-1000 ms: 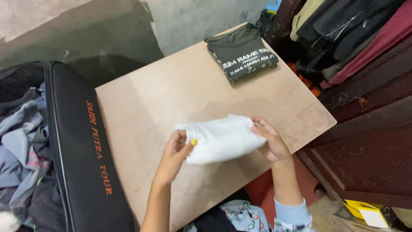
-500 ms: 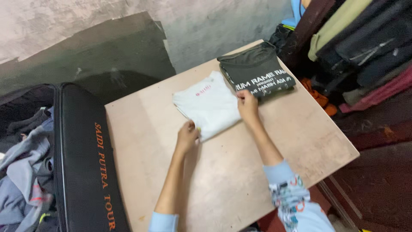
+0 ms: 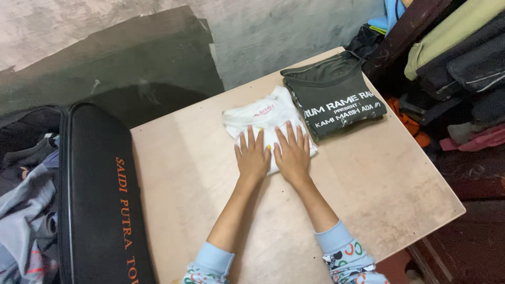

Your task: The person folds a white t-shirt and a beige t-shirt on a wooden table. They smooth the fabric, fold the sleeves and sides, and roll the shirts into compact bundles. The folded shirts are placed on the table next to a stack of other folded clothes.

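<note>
A: Both hands had shifted since the earlier frame: half a second before, they pinched the white shirt point(image 3: 263, 118) at its edges; now they lay flat on top of it. Entry one?

B: Left hand point(image 3: 252, 156): released, palm down, fingers spread, pressed on the near part of the white shirt. Nothing grasped.

A: Entry two?

B: Right hand point(image 3: 292, 154): likewise released, palm down, fingers spread, just beside the left hand, the two nearly touching. It rested on the shirt's near right part.

A: Location of the shirt?

B: White shirt: folded, lying flat on the board point(image 3: 363, 184), toward its far edge. A small red print showed near its far side. Its right edge sat just beside the dark shirt point(image 3: 336, 100), touching or nearly so; I could not tell which.

A: And the dark one?

B: Dark shirt: folded, white lettering on top, at the board's far right corner, untouched by either hand.

A: Surroundings?

B: Black case point(image 3: 97, 194), orange lettering, along the board's left edge. Loose clothes point(image 3: 23, 215) piled left of the case. More garments point(image 3: 463, 58) stacked at the upper right, on dark wooden furniture. Sleeves: pale blue, patterned, at both forearms.
</note>
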